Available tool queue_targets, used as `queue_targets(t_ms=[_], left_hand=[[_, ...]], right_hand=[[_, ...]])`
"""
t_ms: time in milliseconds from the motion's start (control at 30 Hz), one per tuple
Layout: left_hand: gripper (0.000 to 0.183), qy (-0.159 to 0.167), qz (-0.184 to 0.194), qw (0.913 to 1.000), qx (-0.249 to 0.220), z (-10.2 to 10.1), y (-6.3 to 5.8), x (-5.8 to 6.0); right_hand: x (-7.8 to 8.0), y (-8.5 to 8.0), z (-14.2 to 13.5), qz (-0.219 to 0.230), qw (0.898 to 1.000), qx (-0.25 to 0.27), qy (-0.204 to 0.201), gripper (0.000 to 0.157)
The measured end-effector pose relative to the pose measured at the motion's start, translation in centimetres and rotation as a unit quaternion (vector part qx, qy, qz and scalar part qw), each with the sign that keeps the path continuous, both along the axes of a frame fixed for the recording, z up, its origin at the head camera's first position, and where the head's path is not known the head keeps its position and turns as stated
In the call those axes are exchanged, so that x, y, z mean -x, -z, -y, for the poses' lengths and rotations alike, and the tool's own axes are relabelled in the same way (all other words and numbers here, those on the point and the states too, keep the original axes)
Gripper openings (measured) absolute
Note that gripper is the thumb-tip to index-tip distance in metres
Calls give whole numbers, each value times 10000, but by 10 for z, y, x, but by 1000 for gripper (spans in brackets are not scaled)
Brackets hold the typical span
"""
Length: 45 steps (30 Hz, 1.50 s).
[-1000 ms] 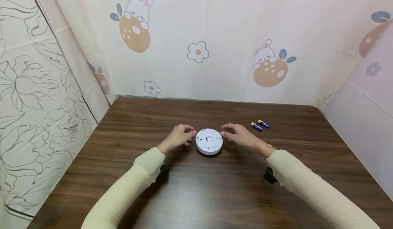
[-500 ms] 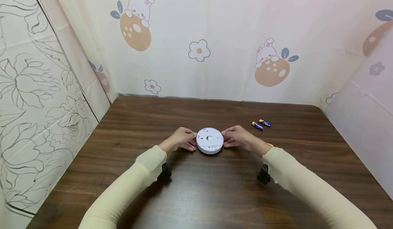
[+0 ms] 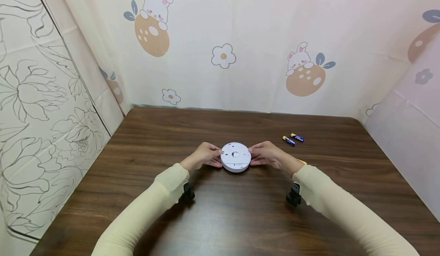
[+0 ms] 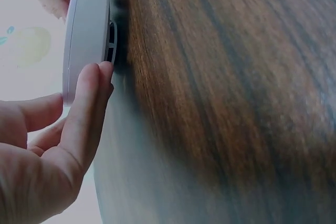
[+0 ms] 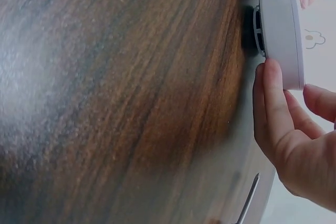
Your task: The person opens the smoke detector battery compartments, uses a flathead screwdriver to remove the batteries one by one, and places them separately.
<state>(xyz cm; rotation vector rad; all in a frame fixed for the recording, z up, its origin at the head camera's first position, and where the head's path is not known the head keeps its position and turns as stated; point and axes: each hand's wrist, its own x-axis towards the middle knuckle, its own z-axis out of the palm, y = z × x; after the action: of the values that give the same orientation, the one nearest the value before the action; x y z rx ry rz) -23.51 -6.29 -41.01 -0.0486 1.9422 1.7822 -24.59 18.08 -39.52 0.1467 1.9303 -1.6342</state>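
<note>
A round white smoke detector point(image 3: 235, 164) is in the middle of the table, its flat back with small slots and a central hole facing up. My left hand point(image 3: 205, 155) holds its left rim, thumb at the upper edge and fingers against the side wall. Opposite, my right hand point(image 3: 269, 156) grips the right rim in the same manner. In both wrist views a vented ring point(image 4: 112, 43) protrudes from the underside towards the wood. Whether the detector touches the table cannot be made out.
Two blue and yellow batteries, a nearer one point(image 3: 289, 140) and a farther one point(image 3: 297, 137), lie behind my right hand. A thin metal shaft with a pointed tip point(image 5: 249, 198) lies beside that hand. Something yellow point(image 3: 303, 161) shows past my right wrist. A patterned curtain point(image 3: 192, 50) hangs behind the table.
Both hands have closed in on the smoke detector from either side, and their fingers now meet its rim. The detector and batteries appear slightly shifted as the head view moved a little.
</note>
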Motion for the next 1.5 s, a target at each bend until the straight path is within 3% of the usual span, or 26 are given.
queue_targets(t_ms=[300,567,867,1200,1500], left_hand=[[26,-83,-91,9999,-28,-1,-1,-1],[31,-335,-356,9987,-176,-2,0,-1],[34,-597,-597,9958,-356,-3,-1,-1],[32,-918,-1146,9882,-428,-7,-1,-2],[30,-1245,-1418,9793,-737,-11,-3,-1]], right_hand=[[0,0,0,-80,9997,174,163,39],[-1,0,2,-354,9978,492,275,40],[-2,-3,6,-537,9954,476,628,40],[-5,-5,10,-1068,9875,678,944,40],[-5,-7,15,-1267,9771,647,1584,41]])
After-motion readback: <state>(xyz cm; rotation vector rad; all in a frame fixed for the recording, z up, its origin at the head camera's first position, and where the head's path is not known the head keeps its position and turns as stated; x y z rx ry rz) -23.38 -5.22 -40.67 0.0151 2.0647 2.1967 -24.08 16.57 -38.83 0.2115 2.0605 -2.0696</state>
